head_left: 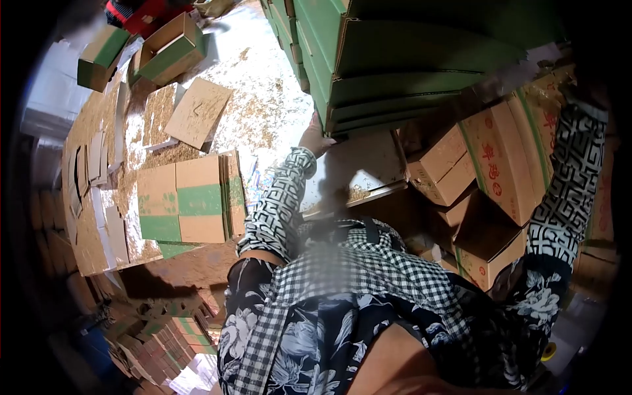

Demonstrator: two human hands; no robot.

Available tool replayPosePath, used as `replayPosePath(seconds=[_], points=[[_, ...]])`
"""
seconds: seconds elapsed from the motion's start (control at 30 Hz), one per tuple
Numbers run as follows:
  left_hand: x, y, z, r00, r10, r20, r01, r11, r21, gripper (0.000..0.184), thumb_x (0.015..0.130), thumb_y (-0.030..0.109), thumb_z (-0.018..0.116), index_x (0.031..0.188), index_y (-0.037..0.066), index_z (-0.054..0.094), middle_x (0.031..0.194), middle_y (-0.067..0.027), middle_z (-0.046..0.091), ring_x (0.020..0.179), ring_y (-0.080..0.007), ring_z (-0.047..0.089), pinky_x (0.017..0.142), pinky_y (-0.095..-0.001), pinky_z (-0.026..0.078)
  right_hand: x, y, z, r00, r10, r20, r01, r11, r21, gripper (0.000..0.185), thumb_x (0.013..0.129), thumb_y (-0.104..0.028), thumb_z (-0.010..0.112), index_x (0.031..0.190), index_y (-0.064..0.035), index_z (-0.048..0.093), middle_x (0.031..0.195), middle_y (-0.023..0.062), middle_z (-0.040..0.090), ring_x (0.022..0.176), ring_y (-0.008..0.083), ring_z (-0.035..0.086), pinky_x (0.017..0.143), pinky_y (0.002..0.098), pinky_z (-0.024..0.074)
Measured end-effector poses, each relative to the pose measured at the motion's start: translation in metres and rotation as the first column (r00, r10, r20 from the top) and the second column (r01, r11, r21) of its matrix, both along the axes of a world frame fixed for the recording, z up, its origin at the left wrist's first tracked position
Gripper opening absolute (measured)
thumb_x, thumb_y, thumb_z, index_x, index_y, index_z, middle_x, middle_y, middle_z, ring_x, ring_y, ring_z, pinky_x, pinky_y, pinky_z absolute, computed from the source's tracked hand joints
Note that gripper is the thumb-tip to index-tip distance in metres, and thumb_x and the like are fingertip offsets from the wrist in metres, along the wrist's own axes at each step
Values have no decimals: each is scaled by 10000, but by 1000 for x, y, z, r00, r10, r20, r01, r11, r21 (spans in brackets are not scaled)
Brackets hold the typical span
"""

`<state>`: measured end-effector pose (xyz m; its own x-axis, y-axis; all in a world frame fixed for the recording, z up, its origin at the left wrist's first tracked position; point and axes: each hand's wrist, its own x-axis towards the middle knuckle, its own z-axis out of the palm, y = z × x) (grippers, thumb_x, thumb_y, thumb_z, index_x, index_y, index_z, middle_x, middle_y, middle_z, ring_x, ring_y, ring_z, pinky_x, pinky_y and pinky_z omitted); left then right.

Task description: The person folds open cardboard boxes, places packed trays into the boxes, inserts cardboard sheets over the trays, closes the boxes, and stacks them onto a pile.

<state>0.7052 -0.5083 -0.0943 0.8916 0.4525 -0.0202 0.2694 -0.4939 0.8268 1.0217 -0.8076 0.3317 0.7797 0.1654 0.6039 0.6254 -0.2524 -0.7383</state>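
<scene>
1) The left hand (316, 137) is at the low corner of a tall stack of green cardboard boxes (395, 62), touching it; some fingers are hard to see, so I cannot tell how far open it is or if it has hold of the stack
2) The green stack goes up past the left hand and out to its right
3) The right hand (588, 95) is well to the right of the left hand, too dark to tell if it is open or holding anything
4) Left of the left hand is a white table (276, 85) with brown crumbs on it
5) On the table, left of that hand and closer to the body, lie flat brown boxes with green bands (201, 204)
6) Past them are a loose brown cardboard sheet (199, 113) and an open green and brown box (172, 52)
7) Between the 2 hands, closer to the body, is a brown carton with red writing (503, 161)
</scene>
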Motion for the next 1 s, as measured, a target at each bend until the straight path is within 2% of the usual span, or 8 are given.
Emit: replayPosePath(seconds=[0.17,0.27,0.3,0.4,0.6,0.8,0.93,1.0], points=[[-8,0,18,991,14,-134,-10,999,36,1026,686,172,790,1426,-67,120,1373,-291,386,1205,-404,472,1006,-387,413,4,1,-6,1000,8,-16,-8,1000,-5,557,956,-388,387,1332,21,420,1346,154,469,1225,306,445,1099,433,298],[-12,4,32,988,-16,-153,-7,989,-146,980,691,165,781,1412,-67,159,1363,-294,399,1209,-400,471,1021,-385,398,5,7,-7,1000,18,-11,-18,1000,-15,543,959,-374,386,1329,22,423,1342,155,472,1221,307,448,1098,432,302],[-9,10,-9,999,4,-51,-11,992,-126,957,699,179,769,1405,-68,173,1377,-296,378,1235,-398,444,1030,-390,388,4,6,-10,1000,21,-13,-21,1000,-14,539,959,-369,386,1328,22,424,1341,156,473,1220,307,450,1097,431,303],[-14,-4,14,983,21,-180,-18,1000,19,948,724,218,743,1415,-67,160,1386,-309,352,1280,-399,392,1061,-384,352,5,12,-9,1000,28,-12,-28,999,-24,525,962,-354,385,1325,22,428,1336,157,476,1216,307,453,1096,430,307],[-39,-36,33,979,201,31,-193,965,-175,1017,732,363,790,1444,8,158,1375,-252,401,1202,-351,492,989,-375,440,15,21,-39,997,38,-70,-40,999,-25,499,966,-325,383,1320,23,435,1328,160,483,1207,307,461,1093,427,316],[-42,-54,99,896,285,340,-70,847,-526,1105,699,261,817,1477,10,74,1475,-250,227,1349,-324,299,1115,-387,264,31,37,-184,949,-5,-317,-15,998,-60,474,971,-296,381,1315,24,442,1319,162,489,1199,308,468,1090,425,324],[-12,-50,98,847,252,468,36,851,-524,1008,812,221,710,1488,66,-21,1504,-246,144,1389,-342,206,1138,-404,206,6,56,-288,820,-23,-572,-11,998,-56,457,974,-277,380,1311,25,446,1313,164,494,1194,308,473,1089,423,329],[-9,-44,65,921,204,332,-8,862,-508,1047,849,467,644,1488,140,-118,1513,-233,114,1399,-334,203,1128,-403,234,-2,66,-307,762,-4,-647,-10,1000,-19,449,976,-267,380,1309,25,448,1310,165,496,1191,308,476,1088,422,332]])
